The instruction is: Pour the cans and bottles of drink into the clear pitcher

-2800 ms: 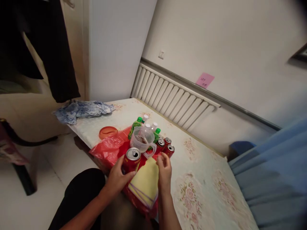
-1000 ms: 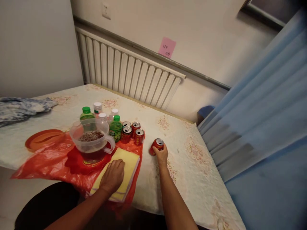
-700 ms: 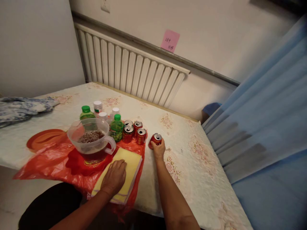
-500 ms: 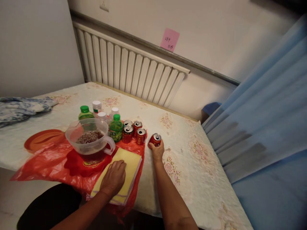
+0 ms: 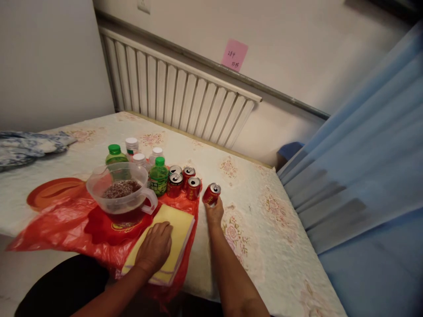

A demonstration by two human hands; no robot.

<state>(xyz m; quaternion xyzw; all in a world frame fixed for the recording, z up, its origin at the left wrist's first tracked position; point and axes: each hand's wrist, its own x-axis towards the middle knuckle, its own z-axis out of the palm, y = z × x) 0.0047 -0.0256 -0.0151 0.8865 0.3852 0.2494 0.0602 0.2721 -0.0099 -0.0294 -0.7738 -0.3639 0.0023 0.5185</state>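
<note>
My left hand (image 5: 154,246) lies flat with fingers stretched out on a folded yellow cloth (image 5: 178,220). My right hand (image 5: 214,213) is just in front of a red drink can (image 5: 211,193), thumb and fingers apart around its lower near side. That can stands a little right of a group of opened cans, among them a red can (image 5: 193,189) and a darker-topped can (image 5: 174,186). Left of the yellow cloth, a clear plastic jug (image 5: 115,198) with brown foamy liquid rests on a red dish (image 5: 99,233).
A green-capped bottle (image 5: 159,178) and several other bottles stand behind the jug. An orange lid (image 5: 53,193) lies at left, partly beside a red plastic bag (image 5: 49,229). Patterned fabric (image 5: 29,149) lies farther left. A radiator (image 5: 175,88) runs behind the table; a blue curtain (image 5: 357,154) hangs at right.
My right hand has drawn back slightly from the red can, its grip loosening, so more of the can's side shows. My left hand stays on the yellow cloth.
</note>
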